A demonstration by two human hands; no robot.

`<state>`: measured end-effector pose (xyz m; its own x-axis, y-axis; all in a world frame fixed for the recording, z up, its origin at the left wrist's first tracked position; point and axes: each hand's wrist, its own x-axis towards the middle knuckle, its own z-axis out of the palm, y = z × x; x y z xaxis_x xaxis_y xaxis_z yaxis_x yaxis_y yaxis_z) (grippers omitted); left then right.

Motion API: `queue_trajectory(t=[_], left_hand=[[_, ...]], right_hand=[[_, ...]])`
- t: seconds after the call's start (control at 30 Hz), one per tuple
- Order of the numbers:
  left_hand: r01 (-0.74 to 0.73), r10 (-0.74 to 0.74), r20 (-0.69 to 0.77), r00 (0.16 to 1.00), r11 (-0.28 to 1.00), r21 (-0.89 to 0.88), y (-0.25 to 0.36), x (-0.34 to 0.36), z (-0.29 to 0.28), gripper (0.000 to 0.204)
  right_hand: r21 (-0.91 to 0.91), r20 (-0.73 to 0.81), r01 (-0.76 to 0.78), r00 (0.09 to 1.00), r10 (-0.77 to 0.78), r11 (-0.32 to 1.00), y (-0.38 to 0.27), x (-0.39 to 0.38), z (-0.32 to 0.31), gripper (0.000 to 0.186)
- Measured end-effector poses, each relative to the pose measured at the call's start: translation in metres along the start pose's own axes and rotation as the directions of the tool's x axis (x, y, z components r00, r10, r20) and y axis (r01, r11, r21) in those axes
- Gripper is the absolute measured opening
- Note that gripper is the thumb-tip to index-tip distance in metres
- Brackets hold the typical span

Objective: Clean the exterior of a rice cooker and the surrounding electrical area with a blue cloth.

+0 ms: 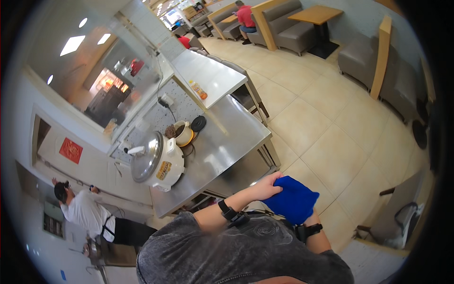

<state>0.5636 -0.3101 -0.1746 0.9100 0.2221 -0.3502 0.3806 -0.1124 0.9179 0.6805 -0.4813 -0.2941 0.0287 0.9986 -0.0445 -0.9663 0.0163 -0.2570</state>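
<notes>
My left hand [268, 186] grips a blue cloth [293, 199] by its upper left corner, held out at the lower middle. My right hand is hidden behind the cloth; only its wrist and forearm show below it, so its fingers cannot be seen. Both wrists wear black straps. Left of the cloth, a large white rice cooker [161, 165] with a lid stands on a steel counter [227, 146], beside a small pot [182, 132] and a black round lid [198, 124].
A co-worker in white [90, 213] stands at the lower left by the wall. A white counter [208, 71] holds an orange bottle. Tiled floor [331, 142] runs right toward booths [359, 61], where seated people appear far back. A chair [397, 208] stands at the lower right.
</notes>
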Motion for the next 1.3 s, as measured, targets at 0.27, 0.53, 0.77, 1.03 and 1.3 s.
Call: queue_trajectory(t=[0.27, 0.53, 0.77, 1.03, 1.3], left_hand=[[0.024, 0.083, -0.427, 0.900, 0.971, 0.238, 0.004, -0.031, 0.000, 0.025], [-0.014, 0.128, -0.610, 0.782, 0.982, 0.189, -0.021, -0.097, -0.016, 0.022], [-0.050, 0.130, -0.681, 0.721, 0.989, 0.136, -0.062, -0.183, -0.031, 0.023], [-0.001, 0.126, -0.646, 0.753, 0.982, 0.190, -0.122, -0.327, -0.029, 0.028], [0.063, 0.050, -0.708, 0.704, 0.989, 0.133, -0.181, -0.466, -0.026, 0.032]], right_hand=[[-0.027, -0.032, -0.140, 0.990, 0.139, 0.990, 0.011, 0.034, 0.004, 0.045], [-0.133, -0.092, -0.218, 0.974, 0.207, 0.967, 0.042, 0.053, 0.029, 0.045], [-0.208, -0.125, -0.260, 0.963, 0.238, 0.943, 0.103, 0.063, 0.060, 0.045], [-0.223, -0.132, -0.435, 0.900, 0.415, 0.873, 0.242, 0.078, 0.102, 0.045], [-0.158, -0.091, -0.732, 0.680, 0.728, 0.663, 0.388, 0.112, 0.160, 0.045]])
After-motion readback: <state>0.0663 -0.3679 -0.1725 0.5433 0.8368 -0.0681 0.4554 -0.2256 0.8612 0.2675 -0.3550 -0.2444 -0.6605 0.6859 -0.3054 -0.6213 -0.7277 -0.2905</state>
